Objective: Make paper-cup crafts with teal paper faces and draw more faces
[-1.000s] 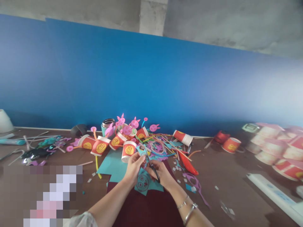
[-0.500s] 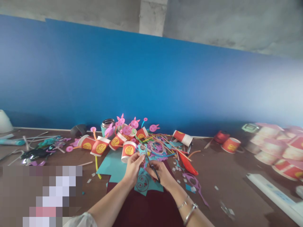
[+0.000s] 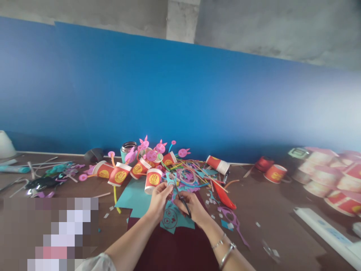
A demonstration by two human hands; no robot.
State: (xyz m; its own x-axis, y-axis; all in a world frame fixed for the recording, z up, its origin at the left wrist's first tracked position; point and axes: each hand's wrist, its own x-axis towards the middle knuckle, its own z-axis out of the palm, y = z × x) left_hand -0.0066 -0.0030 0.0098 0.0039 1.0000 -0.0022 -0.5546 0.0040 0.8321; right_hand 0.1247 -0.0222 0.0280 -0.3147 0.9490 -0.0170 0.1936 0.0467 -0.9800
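Nearest me, a dark red sheet [image 3: 175,248] lies under my forearms, and on it, just below my hands, is blue paper with a round face drawn on it [image 3: 170,218]. My left hand [image 3: 158,195] is nearly closed, thumb and fingers pinching a small blue paper piece [image 3: 170,177]. My right hand [image 3: 191,207] is curled round the dark scissors [image 3: 183,200], whose blades run up beside that piece; I can't tell how wide they are open. I'd judge this to be mid-trim: the pinch steadies the paper, and a slip could spoil its edge.

Bigger turquoise paper [image 3: 135,197] spreads left of my left hand; a purple scrap [image 3: 235,222] lies right of my right hand. Just beyond my left fingers stands a red-and-white cup [image 3: 153,180], with pink paper animals [image 3: 151,155] behind it and a blue panel [image 3: 175,90] farthest off.
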